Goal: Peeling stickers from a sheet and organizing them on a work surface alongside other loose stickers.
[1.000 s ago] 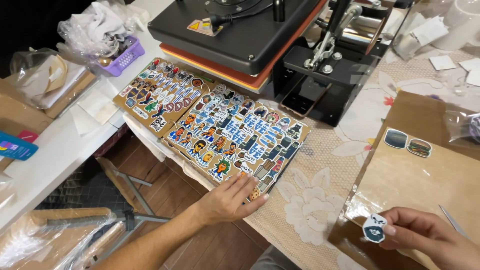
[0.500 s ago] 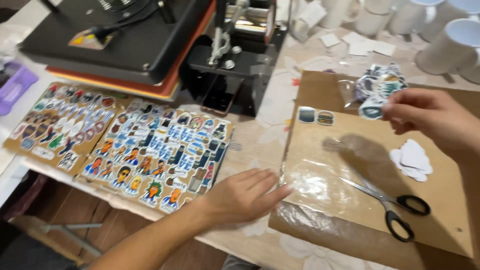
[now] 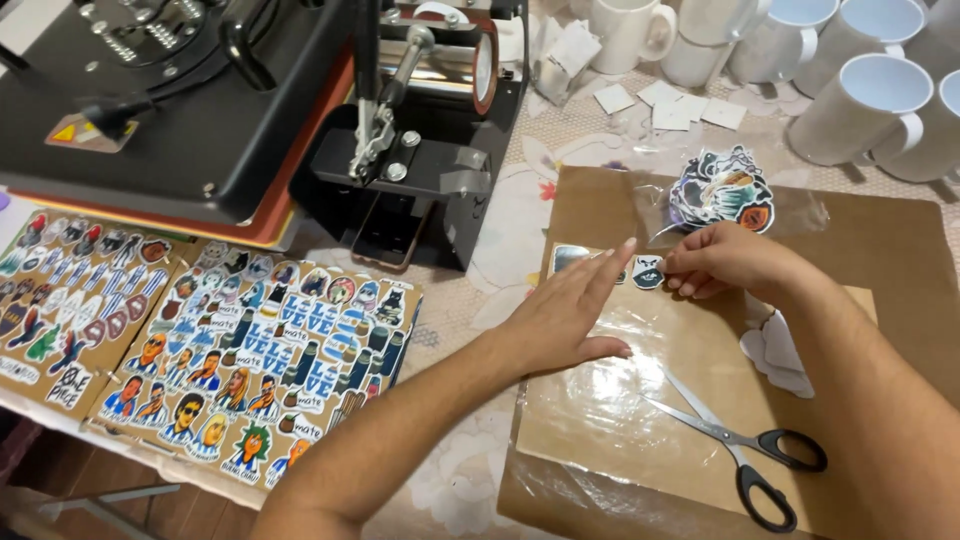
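Pinching a small cut-out sticker [image 3: 648, 272] in the right hand [image 3: 725, 262], near the far edge of the clear film sheet [image 3: 610, 400]. Left hand [image 3: 570, 315] lying flat and open, pressing the film down. Looking feather-light, floppy, easily creased, probably best held by its rim. Scissors [image 3: 735, 445] sitting near the film's right edge.

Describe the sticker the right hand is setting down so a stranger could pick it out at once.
Start at the brown cardboard sheet in front of the white mugs, with clear film lying on it. At the film's far edge the right hand pinches a small die-cut sticker. Unlike the bagged sticker pile behind it, it lies singly, dark with a pale edge, beside the left hand's fingertips.
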